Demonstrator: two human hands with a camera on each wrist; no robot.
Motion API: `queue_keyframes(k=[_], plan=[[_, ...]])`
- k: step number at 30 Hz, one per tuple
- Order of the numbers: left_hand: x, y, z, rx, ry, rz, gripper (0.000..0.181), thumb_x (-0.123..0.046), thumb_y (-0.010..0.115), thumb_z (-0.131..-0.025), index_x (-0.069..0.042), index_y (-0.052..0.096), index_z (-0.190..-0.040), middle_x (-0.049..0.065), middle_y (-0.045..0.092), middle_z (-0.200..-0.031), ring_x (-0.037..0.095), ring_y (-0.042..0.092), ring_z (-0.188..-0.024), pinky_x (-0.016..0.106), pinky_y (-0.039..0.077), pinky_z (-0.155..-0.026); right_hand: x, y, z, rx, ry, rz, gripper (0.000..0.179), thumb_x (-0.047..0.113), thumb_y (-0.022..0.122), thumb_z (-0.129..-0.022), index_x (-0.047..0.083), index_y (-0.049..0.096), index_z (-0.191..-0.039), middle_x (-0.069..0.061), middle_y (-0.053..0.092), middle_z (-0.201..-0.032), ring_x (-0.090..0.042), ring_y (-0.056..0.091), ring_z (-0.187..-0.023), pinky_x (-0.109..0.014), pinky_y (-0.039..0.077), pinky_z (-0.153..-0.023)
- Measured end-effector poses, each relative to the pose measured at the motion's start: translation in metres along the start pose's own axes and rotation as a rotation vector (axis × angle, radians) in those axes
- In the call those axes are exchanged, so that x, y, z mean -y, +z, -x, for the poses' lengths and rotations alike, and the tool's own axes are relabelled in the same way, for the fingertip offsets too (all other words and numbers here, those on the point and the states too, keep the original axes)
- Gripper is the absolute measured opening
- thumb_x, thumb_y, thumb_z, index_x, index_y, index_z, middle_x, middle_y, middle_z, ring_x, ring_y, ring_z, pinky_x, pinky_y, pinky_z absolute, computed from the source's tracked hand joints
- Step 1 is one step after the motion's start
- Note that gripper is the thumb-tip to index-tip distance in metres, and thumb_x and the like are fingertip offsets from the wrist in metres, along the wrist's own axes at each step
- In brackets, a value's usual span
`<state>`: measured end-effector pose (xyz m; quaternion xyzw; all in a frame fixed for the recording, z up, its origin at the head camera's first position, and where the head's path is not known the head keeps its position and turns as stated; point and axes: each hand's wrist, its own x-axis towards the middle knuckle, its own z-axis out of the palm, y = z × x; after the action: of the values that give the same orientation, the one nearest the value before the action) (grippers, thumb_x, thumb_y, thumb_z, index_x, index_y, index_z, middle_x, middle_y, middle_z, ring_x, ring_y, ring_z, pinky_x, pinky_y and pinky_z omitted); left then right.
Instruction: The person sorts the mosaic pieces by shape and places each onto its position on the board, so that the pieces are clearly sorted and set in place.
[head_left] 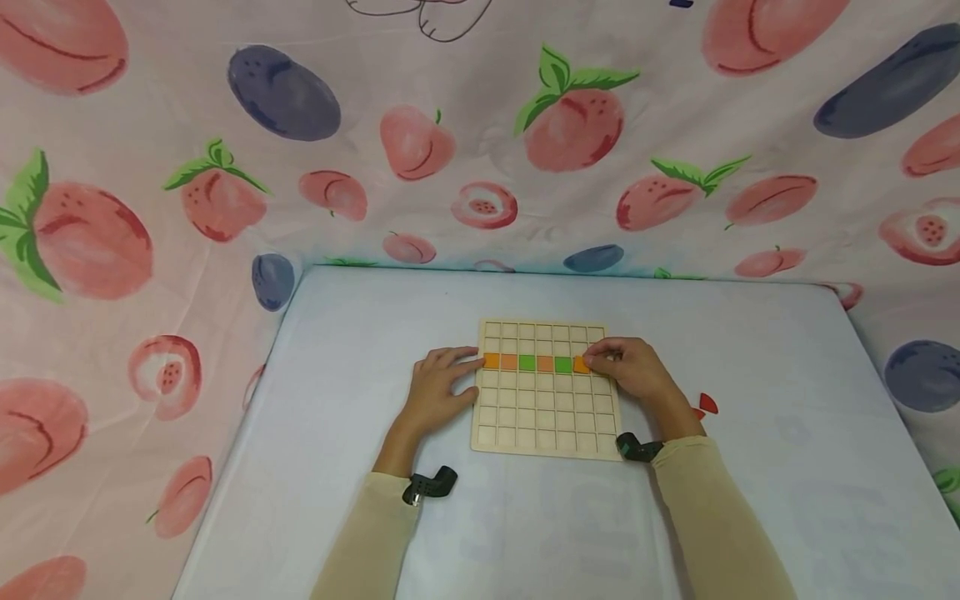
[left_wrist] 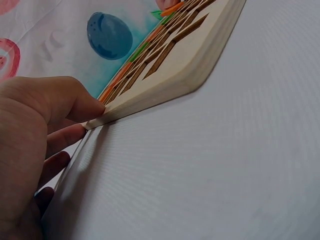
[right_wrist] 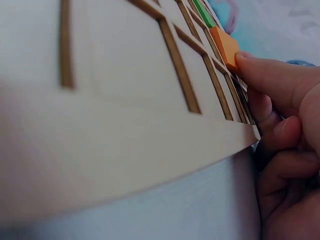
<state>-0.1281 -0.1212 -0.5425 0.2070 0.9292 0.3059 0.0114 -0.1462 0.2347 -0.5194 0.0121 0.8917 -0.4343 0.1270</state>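
Observation:
A pale wooden board (head_left: 525, 414) with a square grid of shallow compartments lies on the table. One row in its upper half holds orange and green square tiles, among them a green tile (head_left: 563, 365) and, at the left end, an orange tile (head_left: 491, 361). Between thumb and forefinger my right hand (head_left: 633, 368) pinches another orange tile (head_left: 581, 364) in that same row, near the board's right side; in the right wrist view this tile (right_wrist: 225, 48) stands tilted above the grid. My left hand (head_left: 439, 387) rests its extended fingers at the board's left edge, thumb (left_wrist: 90, 106) touching the rim.
Beside my right wrist, right of the board, small red pieces (head_left: 708, 403) lie on the table, partly hidden by the arm. A white cloth (head_left: 322, 400) covers the table. Fruit-printed fabric (head_left: 420, 75) hangs behind it and at the sides. Both wrists wear dark cameras (head_left: 433, 483).

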Motion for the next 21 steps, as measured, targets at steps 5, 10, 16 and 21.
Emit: queue_keyframes(k=[5,10,16,21], plan=[[-0.0003,-0.0006,0.0000,0.006,-0.001,0.002,0.049,-0.028,0.066,-0.090,-0.023,0.066,-0.138,-0.005,0.055,-0.150,0.023,0.044,-0.137,0.049,0.033,-0.105,0.0040,-0.0003,0.0000,-0.001,0.026,0.040,0.026,0.034,0.074,-0.093,0.013,0.078,-0.108,-0.007,0.070,-0.100,-0.024,0.051,-0.085,-0.034,0.042,-0.074],[0.0007,0.0006,0.0002,-0.001,0.003,0.002,0.048,-0.027,0.066,-0.089,-0.023,0.067,-0.138,-0.006,0.056,-0.149,0.023,0.045,-0.137,0.048,0.034,-0.104,0.0027,-0.0002,-0.0015,0.006,0.031,0.058,0.024,0.034,0.074,-0.093,0.015,0.077,-0.107,-0.006,0.068,-0.095,-0.024,0.052,-0.086,-0.035,0.042,-0.074],[0.0006,0.0012,0.0002,-0.003,0.005,0.002,0.048,-0.027,0.067,-0.089,-0.023,0.067,-0.137,-0.006,0.056,-0.149,0.023,0.045,-0.136,0.049,0.034,-0.105,-0.0015,-0.0017,-0.0024,0.036,0.044,0.044,0.031,0.039,0.079,-0.087,0.017,0.075,-0.109,-0.005,0.064,-0.095,-0.023,0.051,-0.090,-0.035,0.040,-0.077],[0.0010,0.0012,0.0001,-0.004,0.002,0.006,0.048,-0.028,0.067,-0.089,-0.023,0.067,-0.137,-0.006,0.056,-0.149,0.022,0.044,-0.137,0.049,0.033,-0.105,-0.0040,-0.0032,-0.0042,0.068,0.042,0.007,0.035,0.037,0.086,-0.080,0.018,0.075,-0.108,-0.004,0.062,-0.093,-0.024,0.050,-0.085,-0.035,0.039,-0.075]])
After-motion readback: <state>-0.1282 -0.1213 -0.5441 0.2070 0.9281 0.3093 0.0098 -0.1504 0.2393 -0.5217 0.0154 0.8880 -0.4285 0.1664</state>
